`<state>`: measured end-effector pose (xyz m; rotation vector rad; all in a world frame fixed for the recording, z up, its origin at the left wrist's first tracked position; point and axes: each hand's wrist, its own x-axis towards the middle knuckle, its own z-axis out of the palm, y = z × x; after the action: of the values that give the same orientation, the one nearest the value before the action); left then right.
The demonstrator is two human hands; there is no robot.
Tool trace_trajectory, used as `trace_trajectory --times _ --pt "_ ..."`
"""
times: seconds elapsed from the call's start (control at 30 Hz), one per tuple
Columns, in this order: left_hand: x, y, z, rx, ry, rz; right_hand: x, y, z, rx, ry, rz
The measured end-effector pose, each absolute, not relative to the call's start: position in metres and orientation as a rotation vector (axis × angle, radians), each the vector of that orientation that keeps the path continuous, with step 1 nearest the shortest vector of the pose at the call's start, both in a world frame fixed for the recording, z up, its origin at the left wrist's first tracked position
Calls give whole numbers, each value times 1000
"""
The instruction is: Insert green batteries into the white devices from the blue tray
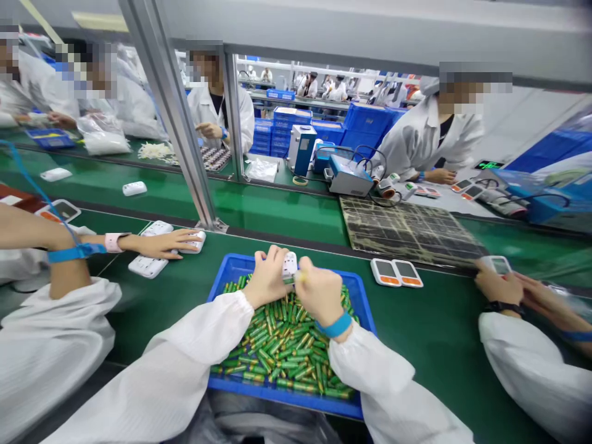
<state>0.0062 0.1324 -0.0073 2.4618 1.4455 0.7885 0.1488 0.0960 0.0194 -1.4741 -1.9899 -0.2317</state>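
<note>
Above a blue tray (289, 393) filled with green and gold batteries (277, 345), my left hand (269, 276) grips a small white device (290, 265) from its left side. My right hand (322, 292), with a blue band on the wrist, is closed at the device's right edge. Its fingertips are blurred, and anything between them cannot be made out. Both hands are over the back part of the tray, close together.
At left, a co-worker's hand (164, 243) touches white devices (148, 266). Two orange-and-white devices (396, 273) lie right of the tray. Another person's hands (502, 287) hold a device at far right. Behind are a metal post (178, 111) and a dark panel (407, 231).
</note>
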Motion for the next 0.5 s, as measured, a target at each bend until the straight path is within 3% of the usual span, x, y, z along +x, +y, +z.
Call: trace_trajectory --times 0.3,0.5 --pt "4 132 5 2179 1370 904 167 111 12 -1083 -1065 839" --pt "5 136 -1 2015 1218 992 168 116 15 -1004 -983 999"
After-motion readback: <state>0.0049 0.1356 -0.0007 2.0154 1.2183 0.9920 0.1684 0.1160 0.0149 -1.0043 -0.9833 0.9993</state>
